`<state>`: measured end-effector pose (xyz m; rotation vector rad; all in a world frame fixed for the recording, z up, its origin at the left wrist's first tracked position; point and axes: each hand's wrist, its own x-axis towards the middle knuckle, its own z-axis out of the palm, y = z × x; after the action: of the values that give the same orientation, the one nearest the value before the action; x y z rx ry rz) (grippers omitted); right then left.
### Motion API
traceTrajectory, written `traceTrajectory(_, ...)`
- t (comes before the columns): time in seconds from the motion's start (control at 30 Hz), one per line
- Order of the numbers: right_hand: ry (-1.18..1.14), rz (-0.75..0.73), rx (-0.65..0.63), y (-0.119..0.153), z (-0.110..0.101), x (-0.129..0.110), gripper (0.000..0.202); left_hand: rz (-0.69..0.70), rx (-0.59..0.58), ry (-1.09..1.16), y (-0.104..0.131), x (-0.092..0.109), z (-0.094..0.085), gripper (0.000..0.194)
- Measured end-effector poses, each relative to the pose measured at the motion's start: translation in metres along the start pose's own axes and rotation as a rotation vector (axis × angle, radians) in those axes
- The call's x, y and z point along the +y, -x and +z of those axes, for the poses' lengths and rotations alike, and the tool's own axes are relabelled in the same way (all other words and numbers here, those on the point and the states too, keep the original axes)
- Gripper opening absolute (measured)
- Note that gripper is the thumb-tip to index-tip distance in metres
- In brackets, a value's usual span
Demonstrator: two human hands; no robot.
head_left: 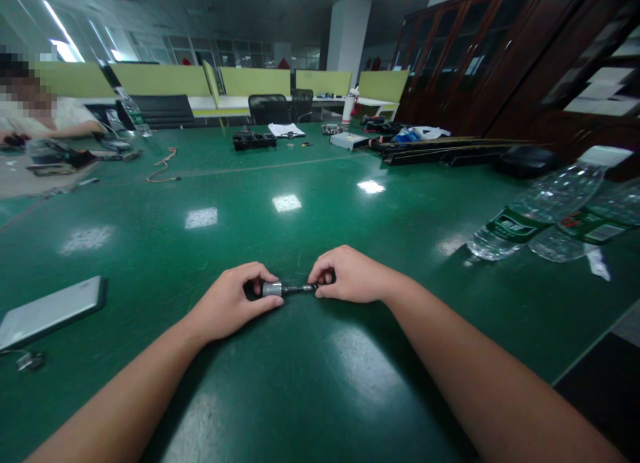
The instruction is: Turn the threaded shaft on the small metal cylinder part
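My left hand (pixel 233 299) pinches the grey cylinder (pixel 273 289) and my right hand (pixel 353 275) its thin shaft's far end (pixel 314 287), apparently steadying it level between them, low over the green surface (pixel 280 396).

green table (pixel 320 229); water bottles (pixel 537 206), right; pale slab (pixel 53 311), left; looped cord (pixel 163 166), far left

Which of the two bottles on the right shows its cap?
The left bottle: its white cap shows, while the right bottle runs out of the picture.
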<state>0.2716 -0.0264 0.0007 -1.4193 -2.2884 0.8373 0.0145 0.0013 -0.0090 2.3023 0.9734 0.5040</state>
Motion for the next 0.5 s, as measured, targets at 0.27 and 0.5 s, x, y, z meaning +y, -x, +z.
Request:
traceTrajectory(0.27,0.073,0.042,0.01,0.0022,-0.0115,0.0057,0.018,-0.017,0.0,-0.018,0.0014,-0.0005,-0.0019,0.029)
traceTrajectory(0.5,-0.019,0.044,-0.009,0.0001,-0.0059,0.0047,0.019,-0.004,-0.008,-0.011,-0.0001,0.0019,-0.0014,0.027)
